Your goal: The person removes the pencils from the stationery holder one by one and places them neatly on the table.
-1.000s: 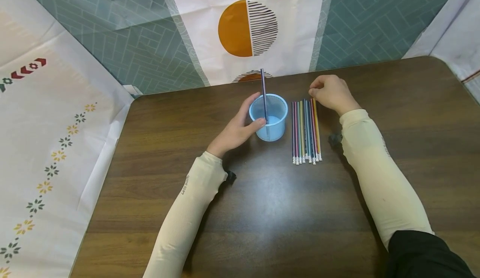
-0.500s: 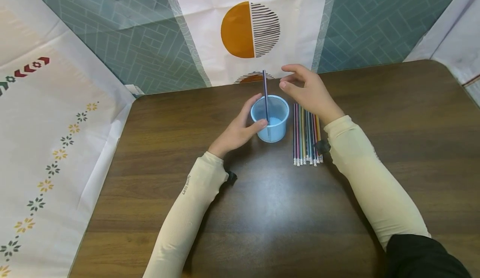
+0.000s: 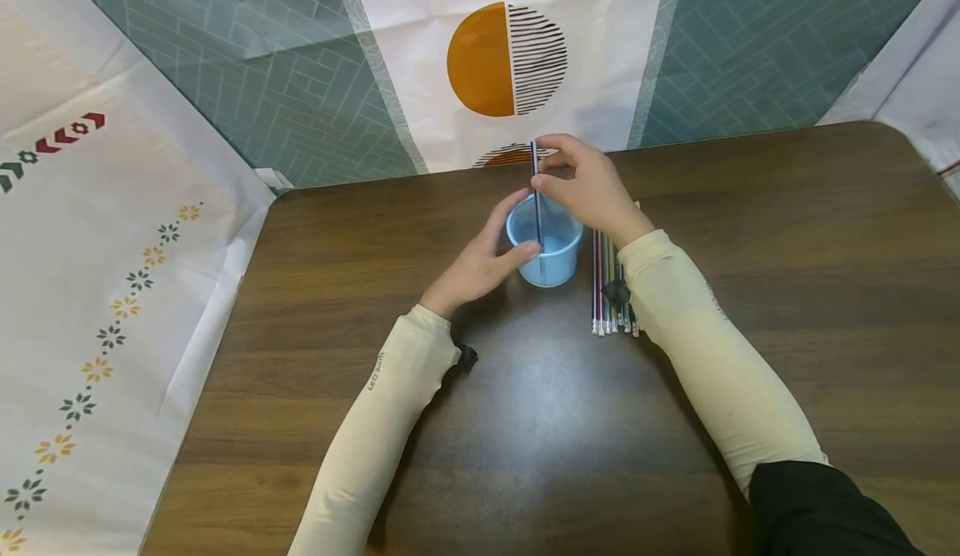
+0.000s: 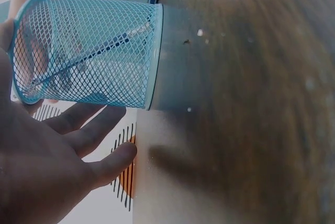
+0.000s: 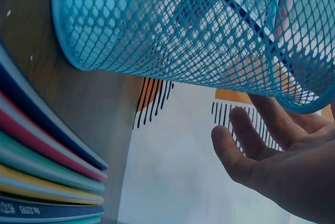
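Note:
A light blue mesh pencil cup [image 3: 551, 271] stands upright near the table's back edge. My left hand [image 3: 480, 268] holds it from the left, thumb at the front rim and fingers round the far side. One dark pencil [image 3: 537, 216] stands in the cup, its upper end above the rim; the left wrist view shows it slanting behind the mesh [image 4: 99, 85]. My right hand [image 3: 588, 189] reaches over the cup and pinches that pencil's upper part between thumb and forefinger. In the right wrist view the other fingers of the right hand [image 5: 282, 156] spread loosely beside the cup.
A row of several coloured pencils [image 3: 600, 298] lies side by side right of the cup, eraser ends toward me, partly under my right wrist. The brown wooden table [image 3: 540, 456] ends at a patterned cloth [image 3: 600, 56] behind the cup.
My right hand has moved left from the far end of the pencil row, over the cup, and now pinches the standing pencil. The left hand keeps its hold on the cup.

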Demonstrator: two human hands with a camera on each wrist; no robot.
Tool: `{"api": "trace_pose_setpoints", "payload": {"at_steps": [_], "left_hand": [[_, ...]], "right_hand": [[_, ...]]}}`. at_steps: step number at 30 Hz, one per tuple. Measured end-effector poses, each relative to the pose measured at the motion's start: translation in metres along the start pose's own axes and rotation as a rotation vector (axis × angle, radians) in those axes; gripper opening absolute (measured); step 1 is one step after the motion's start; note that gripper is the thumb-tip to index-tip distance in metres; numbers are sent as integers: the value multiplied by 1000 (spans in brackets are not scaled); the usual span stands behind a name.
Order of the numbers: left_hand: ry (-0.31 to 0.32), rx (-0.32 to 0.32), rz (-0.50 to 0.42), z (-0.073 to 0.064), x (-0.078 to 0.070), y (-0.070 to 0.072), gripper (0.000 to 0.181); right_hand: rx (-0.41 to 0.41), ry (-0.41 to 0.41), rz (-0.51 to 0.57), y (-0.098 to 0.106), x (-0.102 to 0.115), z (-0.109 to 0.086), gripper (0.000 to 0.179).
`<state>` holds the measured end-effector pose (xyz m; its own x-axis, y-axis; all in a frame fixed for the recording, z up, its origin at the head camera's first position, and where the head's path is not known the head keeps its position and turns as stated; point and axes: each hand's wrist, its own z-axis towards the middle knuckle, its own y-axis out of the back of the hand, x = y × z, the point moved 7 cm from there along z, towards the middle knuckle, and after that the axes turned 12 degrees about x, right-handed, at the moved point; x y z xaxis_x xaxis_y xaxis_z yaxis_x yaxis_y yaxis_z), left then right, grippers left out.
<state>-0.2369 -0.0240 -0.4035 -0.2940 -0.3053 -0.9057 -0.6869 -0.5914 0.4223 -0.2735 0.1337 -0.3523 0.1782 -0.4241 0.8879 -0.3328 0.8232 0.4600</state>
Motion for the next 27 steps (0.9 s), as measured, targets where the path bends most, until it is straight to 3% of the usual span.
{"api": "trace_pose_setpoints", "payload": {"at_steps": [14,27], "left_hand": [[1,-12,6,1,2,1,80],[2,-12,3,0,0,1,80]], "right_hand": [[-64,-16,-50,2,6,0,52],[-148,51,-31,18,6,-5,51]]}}
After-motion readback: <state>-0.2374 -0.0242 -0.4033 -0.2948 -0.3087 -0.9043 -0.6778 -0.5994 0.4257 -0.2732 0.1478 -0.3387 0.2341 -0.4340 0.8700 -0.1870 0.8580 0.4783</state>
